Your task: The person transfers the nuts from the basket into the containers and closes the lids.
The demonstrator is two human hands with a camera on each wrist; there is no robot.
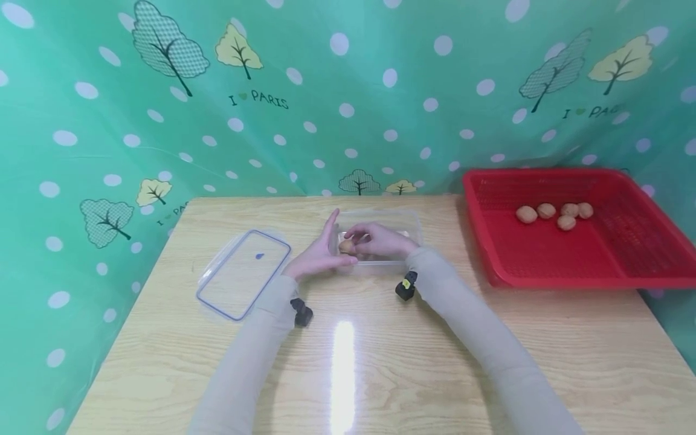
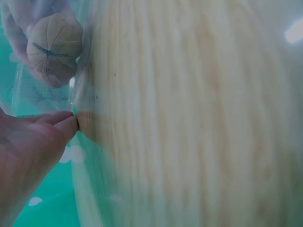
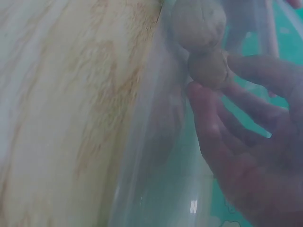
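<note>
A clear plastic container (image 1: pixel 410 222) stands near the table's back edge. My right hand (image 1: pixel 377 240) reaches into it and pinches a walnut (image 3: pixel 208 69) between thumb and fingers, low by the front wall. Against that one sits a second walnut (image 3: pixel 199 23), larger in the right wrist view. In the left wrist view a walnut (image 2: pixel 56 43) shows through the clear wall. My left hand (image 1: pixel 318 257) rests around the container's left end, thumb and fingers spread and straight; its fingertips touch the outside of the wall.
A clear lid (image 1: pixel 239 278) with a blue seal lies on the table left of the container. At the right, a red plastic basket (image 1: pixel 522 260) holds several walnuts (image 1: pixel 546 210). A green patterned curtain (image 1: pixel 326 121) hangs behind the wooden table (image 1: pixel 391 362).
</note>
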